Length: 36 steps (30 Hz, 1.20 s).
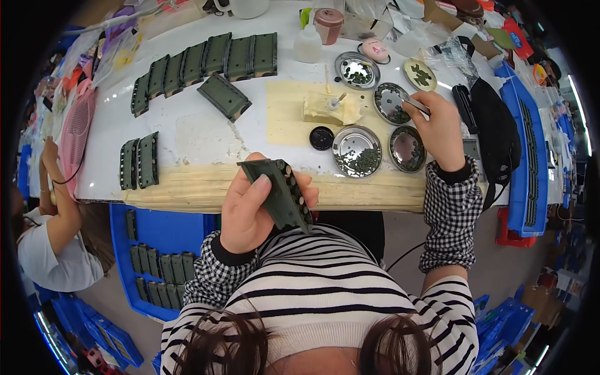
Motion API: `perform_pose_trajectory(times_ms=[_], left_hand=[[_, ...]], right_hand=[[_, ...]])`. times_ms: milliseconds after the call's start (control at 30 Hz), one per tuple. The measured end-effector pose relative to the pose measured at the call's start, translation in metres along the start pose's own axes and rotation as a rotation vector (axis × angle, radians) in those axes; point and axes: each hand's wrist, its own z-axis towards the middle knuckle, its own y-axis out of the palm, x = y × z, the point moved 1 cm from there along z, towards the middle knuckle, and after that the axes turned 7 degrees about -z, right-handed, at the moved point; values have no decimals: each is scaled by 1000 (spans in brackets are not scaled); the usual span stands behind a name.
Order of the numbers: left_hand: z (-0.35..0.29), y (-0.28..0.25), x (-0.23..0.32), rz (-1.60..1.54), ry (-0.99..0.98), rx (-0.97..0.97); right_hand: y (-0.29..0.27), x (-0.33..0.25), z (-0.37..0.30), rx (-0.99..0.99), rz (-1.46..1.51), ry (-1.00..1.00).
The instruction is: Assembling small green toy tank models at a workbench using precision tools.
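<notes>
Close to the table's front edge, my left hand [247, 209] is closed around a dark green plastic part [278, 197] with round tan pieces along one side. It is held tilted. Farther right, my right hand [437, 128] pinches a pair of metal tweezers [415, 104], whose tips reach over a round metal dish [389, 94] of small dark green pieces. Whether the tips grip a piece is too small to tell. More metal dishes of green bits stand around it: one at the front [340, 153], one at the right [407, 140] and one behind [350, 60].
A row of green parts [206, 59] lies at the back left, with a single part [225, 97] before it. A small block with a nozzle [334, 106] and a black lid [321, 138] sit mid-table. Blue trays [162, 215] hold more parts. Another person [59, 244] works at left.
</notes>
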Motion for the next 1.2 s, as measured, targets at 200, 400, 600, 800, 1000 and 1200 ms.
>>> perform_pose_trajectory(times_ms=[200, 400, 600, 800, 1000, 1200], left_hand=[[-2, -10, 1, 46, -114, 92], [1, 3, 3, -148, -178, 111], [-1, -4, -2, -259, -183, 41], [-7, -3, 3, -123, -166, 69], [0, -2, 0, 74, -243, -11], [-1, -8, -4, 169, -164, 10]], right_hand=[[17, 5, 21, -114, -25, -43], [20, 0, 26, -211, 4, -31], [22, -1, 25, -140, -73, -121], [-24, -44, -1, 68, 270, -72], [-16, -97, -47, -31, 562, 40], [2, -110, -56, -164, 847, 159]])
